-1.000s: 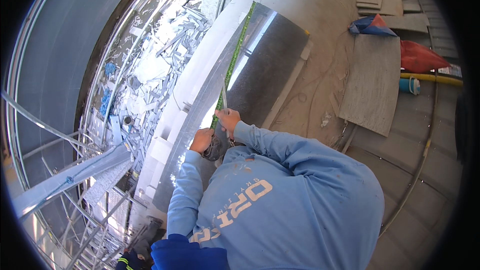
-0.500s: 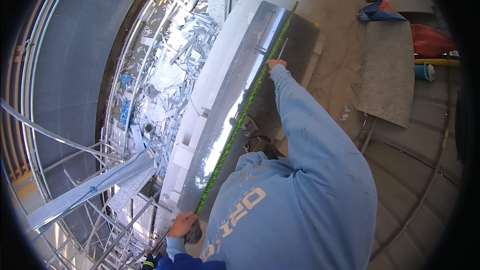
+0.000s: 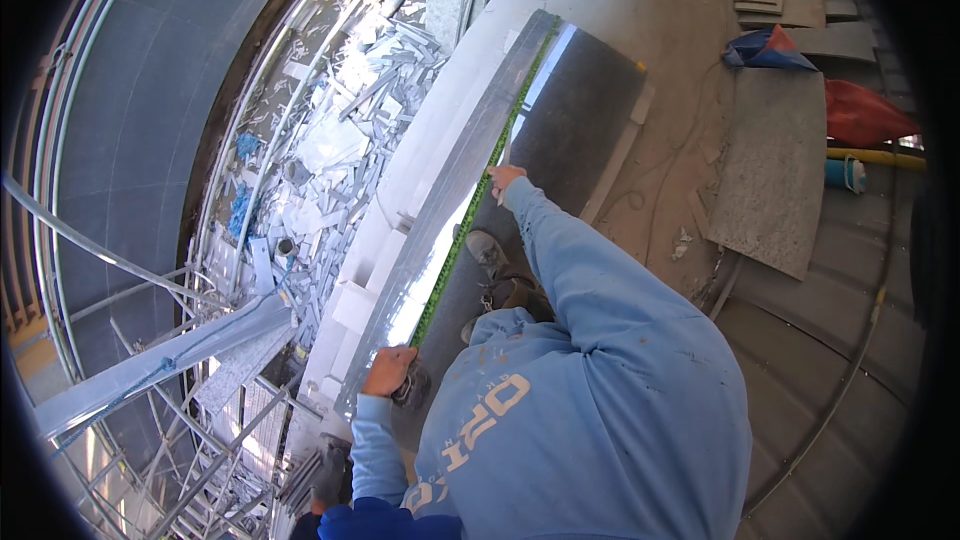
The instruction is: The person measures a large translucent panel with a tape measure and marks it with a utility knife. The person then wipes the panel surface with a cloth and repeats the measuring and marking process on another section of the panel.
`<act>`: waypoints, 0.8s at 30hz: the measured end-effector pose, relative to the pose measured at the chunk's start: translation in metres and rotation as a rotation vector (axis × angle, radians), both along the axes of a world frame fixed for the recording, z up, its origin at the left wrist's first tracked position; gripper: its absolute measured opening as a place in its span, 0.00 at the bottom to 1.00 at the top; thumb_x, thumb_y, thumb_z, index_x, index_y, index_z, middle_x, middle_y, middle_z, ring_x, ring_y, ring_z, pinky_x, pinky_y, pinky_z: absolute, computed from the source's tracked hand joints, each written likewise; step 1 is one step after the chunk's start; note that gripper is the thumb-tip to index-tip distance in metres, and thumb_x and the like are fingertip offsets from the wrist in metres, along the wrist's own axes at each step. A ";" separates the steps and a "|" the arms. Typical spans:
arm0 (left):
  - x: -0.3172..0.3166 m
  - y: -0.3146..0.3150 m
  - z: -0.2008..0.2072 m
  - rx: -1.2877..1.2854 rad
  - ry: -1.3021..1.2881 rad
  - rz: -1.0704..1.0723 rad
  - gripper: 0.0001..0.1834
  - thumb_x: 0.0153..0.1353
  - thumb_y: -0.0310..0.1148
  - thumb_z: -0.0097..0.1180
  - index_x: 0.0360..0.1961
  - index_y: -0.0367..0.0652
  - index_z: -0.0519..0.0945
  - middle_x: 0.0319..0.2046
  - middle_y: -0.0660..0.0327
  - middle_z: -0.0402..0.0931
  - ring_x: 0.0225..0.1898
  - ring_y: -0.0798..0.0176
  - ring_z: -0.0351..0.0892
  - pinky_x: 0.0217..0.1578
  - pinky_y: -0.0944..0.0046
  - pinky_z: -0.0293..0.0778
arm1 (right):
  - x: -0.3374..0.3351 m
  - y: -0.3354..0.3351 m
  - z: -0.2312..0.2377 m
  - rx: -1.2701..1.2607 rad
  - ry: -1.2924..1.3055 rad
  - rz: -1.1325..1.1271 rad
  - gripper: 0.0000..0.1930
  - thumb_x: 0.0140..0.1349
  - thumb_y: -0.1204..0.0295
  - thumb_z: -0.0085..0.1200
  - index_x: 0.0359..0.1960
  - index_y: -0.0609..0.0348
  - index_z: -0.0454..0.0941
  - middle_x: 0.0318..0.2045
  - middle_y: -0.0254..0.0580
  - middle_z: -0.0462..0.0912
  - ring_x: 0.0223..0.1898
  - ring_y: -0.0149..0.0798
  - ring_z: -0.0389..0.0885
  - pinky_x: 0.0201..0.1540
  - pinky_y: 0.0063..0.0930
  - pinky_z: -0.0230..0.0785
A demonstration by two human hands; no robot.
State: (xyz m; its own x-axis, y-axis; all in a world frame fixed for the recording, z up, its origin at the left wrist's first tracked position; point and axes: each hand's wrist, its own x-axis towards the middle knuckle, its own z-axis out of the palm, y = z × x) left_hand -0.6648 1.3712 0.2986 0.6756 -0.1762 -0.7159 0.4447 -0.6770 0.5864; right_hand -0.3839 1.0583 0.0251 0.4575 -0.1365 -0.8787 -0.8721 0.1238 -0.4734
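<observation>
While one dark, glossy slab (image 3: 588, 105) spans one o'clock to seven beside one pale scrap heap (image 3: 325, 145) at ten, one bright green tape measure (image 3: 442, 281) stretches over it, its dark rounded case (image 3: 412, 389) grasped by the left hand (image 3: 387, 372) at seven, the right hand (image 3: 504, 179) clasping one thin pale stick (image 3: 507, 151) at twelve.

The tape measure (image 3: 444, 278) runs lengthwise over the slab (image 3: 590, 100); scrap pieces (image 3: 335, 145) lie left of the slab, a board (image 3: 770, 170) right.
</observation>
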 end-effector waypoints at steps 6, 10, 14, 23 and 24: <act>0.026 -0.013 -0.026 -0.047 -0.107 -0.034 0.15 0.59 0.37 0.47 0.26 0.38 0.82 0.25 0.49 0.79 0.29 0.52 0.79 0.34 0.60 0.73 | -0.008 -0.004 -0.133 -0.036 -0.090 0.287 0.08 0.55 0.71 0.59 0.32 0.60 0.74 0.21 0.40 0.74 0.16 0.33 0.67 0.14 0.29 0.59; 0.017 -0.004 -0.040 -0.053 -0.131 -0.032 0.15 0.59 0.37 0.48 0.27 0.39 0.83 0.25 0.50 0.79 0.28 0.53 0.79 0.34 0.61 0.72 | -0.003 0.001 -0.165 -0.265 -0.231 0.653 0.08 0.56 0.72 0.58 0.34 0.61 0.74 0.20 0.38 0.72 0.15 0.34 0.66 0.14 0.29 0.58; 0.017 -0.002 -0.039 -0.018 -0.104 -0.074 0.15 0.60 0.35 0.46 0.27 0.38 0.83 0.26 0.52 0.80 0.30 0.56 0.80 0.36 0.63 0.73 | -0.008 -0.001 -0.156 -0.357 -0.333 0.841 0.11 0.57 0.73 0.56 0.40 0.62 0.74 0.25 0.39 0.76 0.18 0.33 0.69 0.15 0.28 0.59; 0.008 0.015 -0.043 0.121 0.128 0.181 0.19 0.60 0.40 0.46 0.27 0.35 0.82 0.25 0.50 0.80 0.29 0.56 0.79 0.36 0.61 0.71 | -0.032 0.043 0.032 -0.089 0.047 0.124 0.16 0.58 0.70 0.54 0.47 0.65 0.73 0.30 0.39 0.83 0.23 0.33 0.76 0.19 0.27 0.66; -0.001 0.024 -0.057 0.137 0.077 0.147 0.19 0.60 0.40 0.46 0.27 0.35 0.82 0.25 0.50 0.80 0.30 0.55 0.79 0.36 0.61 0.71 | -0.037 0.039 0.015 -0.158 0.004 0.247 0.16 0.58 0.69 0.54 0.46 0.65 0.73 0.29 0.39 0.83 0.22 0.33 0.75 0.18 0.27 0.66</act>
State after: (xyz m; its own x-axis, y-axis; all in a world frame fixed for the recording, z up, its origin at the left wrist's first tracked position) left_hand -0.6654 1.3950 0.2413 0.6293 0.0228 -0.7769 0.5842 -0.6731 0.4535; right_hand -0.4211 1.0976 0.0398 0.4909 -0.1572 -0.8569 -0.8684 -0.1674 -0.4668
